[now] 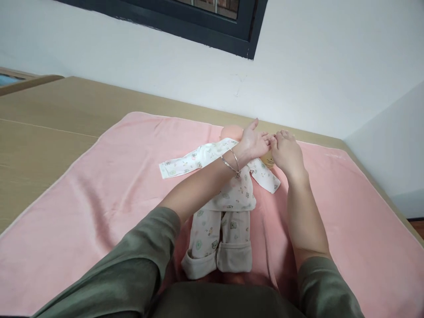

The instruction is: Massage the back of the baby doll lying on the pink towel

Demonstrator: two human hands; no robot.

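My left hand (pixel 255 141) is open, palm up with the fingers spread, above the shoulder of a dressed baby doll. Its fingertips meet my right hand (pixel 287 151), which shows its back and has bent, closed fingers. Whatever those fingers hold or press is hidden. Just below and behind the hands, part of a yellow container with dark print (pixel 267 160) shows; its top is covered. The doll's head (pixel 231 131) is partly behind my left hand. It lies on its back in a white patterned top (pixel 236 194) and matching trousers (pixel 207 229) with turned-up cuffs.
A pink cloth (pixel 334 198) with some creases lies under the doll on a wooden tabletop (pixel 49 119). A white wall (pixel 298 66) with a dark window frame (pixel 212 37) rises behind the far edge.
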